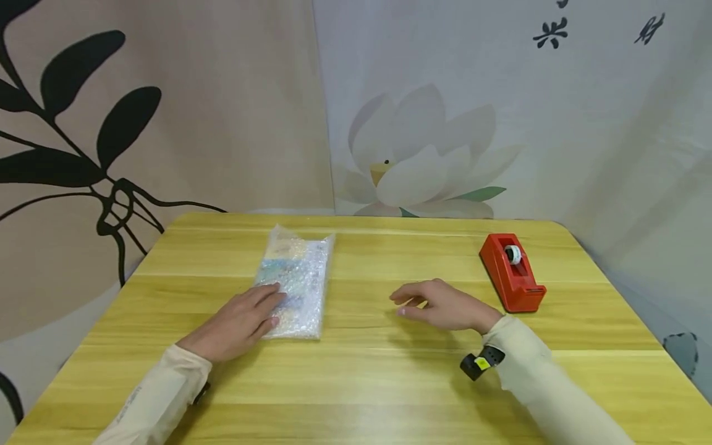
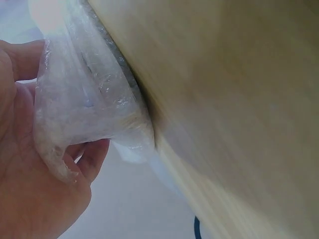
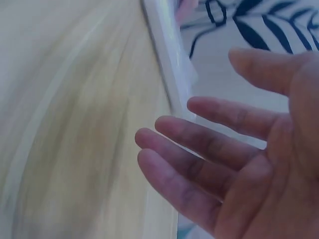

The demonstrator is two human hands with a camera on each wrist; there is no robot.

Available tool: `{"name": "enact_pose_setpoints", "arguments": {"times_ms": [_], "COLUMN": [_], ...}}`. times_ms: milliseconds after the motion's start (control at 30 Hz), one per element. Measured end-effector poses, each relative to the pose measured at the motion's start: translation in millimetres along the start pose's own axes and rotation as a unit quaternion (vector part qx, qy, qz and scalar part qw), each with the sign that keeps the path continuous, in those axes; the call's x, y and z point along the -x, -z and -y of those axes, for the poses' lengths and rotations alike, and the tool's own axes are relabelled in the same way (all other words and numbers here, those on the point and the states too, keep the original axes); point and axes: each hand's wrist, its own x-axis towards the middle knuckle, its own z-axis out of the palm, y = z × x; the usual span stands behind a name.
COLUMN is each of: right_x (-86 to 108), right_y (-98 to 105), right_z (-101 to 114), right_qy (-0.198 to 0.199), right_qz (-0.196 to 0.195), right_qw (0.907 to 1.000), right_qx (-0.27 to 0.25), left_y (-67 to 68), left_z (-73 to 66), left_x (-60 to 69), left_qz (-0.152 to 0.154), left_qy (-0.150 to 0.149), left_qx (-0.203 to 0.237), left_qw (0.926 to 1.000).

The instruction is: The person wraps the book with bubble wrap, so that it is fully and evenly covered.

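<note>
A flat, book-like package [image 1: 300, 281] in clear bubble wrap lies on the table's left half, pale blue print showing through. My left hand [image 1: 239, 321] rests over its near left edge, fingers and thumb spread on the wrap. In the left wrist view, a loose flap of the bubble wrap [image 2: 94, 99] stands between the thumb and fingers. My right hand [image 1: 442, 303] hovers above the wood, right of the package, holding nothing. Its fingers [image 3: 199, 144] are loosely bent and apart in the right wrist view. What the package contains cannot be made out exactly.
A red tape dispenser [image 1: 512, 272] with a small roll stands at the right of the wooden table [image 1: 378, 383], beyond the right wrist. A printed curtain [image 1: 250, 111] hangs behind the table's far edge.
</note>
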Motion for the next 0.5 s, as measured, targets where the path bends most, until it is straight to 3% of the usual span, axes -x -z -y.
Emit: {"name": "enact_pose_setpoints", "arguments": {"times_ms": [300, 500], "right_x": [43.1, 71.1], "right_y": [20.9, 34.7], "right_z": [-36.1, -52.0], "right_qy": [-0.036, -0.078], "right_qz": [-0.076, -0.151], "right_qw": [0.9965, 0.9853], "right_qx": [0.008, 0.019], "left_y": [2.3, 2.9], "left_z": [1.1, 0.3], "left_x": [-1.6, -2.3], "left_qz": [0.011, 0.018], "left_qy": [0.002, 0.005], "left_qx": [0.007, 0.010], "left_qw": [0.9999, 0.9998]}}
